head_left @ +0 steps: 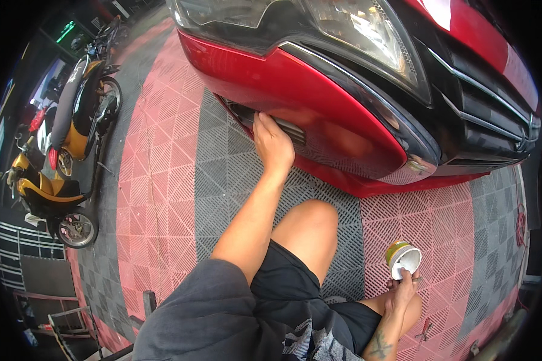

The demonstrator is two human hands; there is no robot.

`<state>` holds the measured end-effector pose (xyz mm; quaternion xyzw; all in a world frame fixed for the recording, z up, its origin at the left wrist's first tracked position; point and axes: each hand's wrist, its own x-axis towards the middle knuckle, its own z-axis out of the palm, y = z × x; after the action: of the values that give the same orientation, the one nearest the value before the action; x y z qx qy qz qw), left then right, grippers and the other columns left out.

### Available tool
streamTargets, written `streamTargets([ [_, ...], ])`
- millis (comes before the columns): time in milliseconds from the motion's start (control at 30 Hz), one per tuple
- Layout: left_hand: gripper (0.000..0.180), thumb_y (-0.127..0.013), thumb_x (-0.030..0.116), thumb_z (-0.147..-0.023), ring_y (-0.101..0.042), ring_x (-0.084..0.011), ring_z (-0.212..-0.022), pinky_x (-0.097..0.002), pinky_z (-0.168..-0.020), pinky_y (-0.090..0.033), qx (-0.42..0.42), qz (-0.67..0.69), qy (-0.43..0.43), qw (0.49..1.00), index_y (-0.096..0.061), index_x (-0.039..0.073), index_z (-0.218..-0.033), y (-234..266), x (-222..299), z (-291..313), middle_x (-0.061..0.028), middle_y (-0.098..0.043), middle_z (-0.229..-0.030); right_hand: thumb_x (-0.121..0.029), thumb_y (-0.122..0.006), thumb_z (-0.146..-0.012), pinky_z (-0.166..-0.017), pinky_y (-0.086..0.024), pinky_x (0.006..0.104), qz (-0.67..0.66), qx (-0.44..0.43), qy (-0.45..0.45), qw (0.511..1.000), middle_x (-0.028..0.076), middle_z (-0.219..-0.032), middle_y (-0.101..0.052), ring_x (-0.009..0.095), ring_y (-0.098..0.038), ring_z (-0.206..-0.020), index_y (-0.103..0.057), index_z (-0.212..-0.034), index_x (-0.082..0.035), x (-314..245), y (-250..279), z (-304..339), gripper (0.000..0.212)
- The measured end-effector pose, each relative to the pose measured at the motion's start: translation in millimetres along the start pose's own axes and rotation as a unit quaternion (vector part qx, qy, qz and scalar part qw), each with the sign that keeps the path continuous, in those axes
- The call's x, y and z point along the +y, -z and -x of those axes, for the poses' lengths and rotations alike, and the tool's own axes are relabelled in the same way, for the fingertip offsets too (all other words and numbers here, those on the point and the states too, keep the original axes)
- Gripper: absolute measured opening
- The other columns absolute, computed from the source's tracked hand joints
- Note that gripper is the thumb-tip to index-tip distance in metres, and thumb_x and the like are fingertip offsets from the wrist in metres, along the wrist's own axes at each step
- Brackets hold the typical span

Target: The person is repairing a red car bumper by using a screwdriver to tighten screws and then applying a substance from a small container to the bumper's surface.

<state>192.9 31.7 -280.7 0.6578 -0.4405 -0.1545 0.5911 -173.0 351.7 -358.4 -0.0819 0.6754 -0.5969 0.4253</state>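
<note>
My left hand reaches forward to the dark trim in the lower bumper of a red car. Its visible fingers are pressed together against that trim. What they hold, if anything, is hidden behind the hand. Low on the right, my right hand grips a small round tub by its near side. The tub is tilted, with a yellow-green and orange outside and a white inside. Its open mouth faces toward me, and it is held above the floor, away from the car.
A yellow and black scooter and another yellow scooter stand at the left. The floor has red and grey grid tiles. A small tool-like object lies near my right forearm. Metal racks stand at the lower left.
</note>
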Motion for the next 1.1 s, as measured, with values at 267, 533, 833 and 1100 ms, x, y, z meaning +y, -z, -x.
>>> streamTargets([
  [267, 0.057, -0.030, 0.037, -0.118, -0.059, -0.0501, -0.135, -0.0516, -0.112, -0.045, -0.079, 0.036, 0.017, 0.996, -0.057, -0.005, -0.144, 18, 14, -9, -0.0323, -0.065, -0.141, -0.008, -0.060, -0.096, -0.048, -0.046, 0.0266, 0.033, -0.026, -0.023, 0.999, 0.006, -0.106, -0.066, 0.013, -0.060, -0.069, -0.056, -0.145, -0.007, 11, -5, -15, 0.049],
  [533, 0.057, -0.030, 0.039, -0.120, -0.057, -0.0330, -0.139, -0.0405, -0.116, -0.043, -0.197, 0.018, 0.063, 0.978, -0.058, -0.004, -0.146, 65, 20, -38, -0.0246, -0.063, -0.146, -0.011, -0.060, -0.094, -0.042, -0.040, 0.0266, 0.145, -0.039, -0.084, 0.985, 0.002, -0.082, -0.061, 0.010, -0.049, -0.051, -0.060, -0.133, -0.008, 13, -26, 26, 0.039],
  [833, 0.056, -0.045, 0.054, -0.115, -0.046, -0.0141, -0.061, -0.0311, -0.053, -0.041, -0.338, -0.017, 0.476, 0.812, -0.058, 0.007, -0.140, 107, 121, -79, -0.0055, -0.057, -0.083, 0.001, -0.059, -0.097, -0.094, -0.053, 0.0350, 0.330, -0.196, 0.102, 0.918, 0.013, -0.118, -0.069, 0.022, -0.065, -0.104, -0.062, -0.129, 0.003, -89, -13, 166, 0.032],
  [1100, 0.068, -0.057, 0.047, -0.109, -0.055, -0.0370, -0.134, -0.0472, -0.110, -0.047, -0.392, -0.245, 0.458, 0.759, -0.055, -0.005, -0.153, 376, 152, 5, -0.0267, -0.056, -0.151, 0.004, -0.058, -0.097, -0.097, -0.052, 0.0362, 0.317, -0.158, 0.004, 0.935, 0.015, -0.116, -0.071, 0.024, -0.068, -0.106, -0.060, -0.130, 0.004, -310, 33, 240, 0.033],
])
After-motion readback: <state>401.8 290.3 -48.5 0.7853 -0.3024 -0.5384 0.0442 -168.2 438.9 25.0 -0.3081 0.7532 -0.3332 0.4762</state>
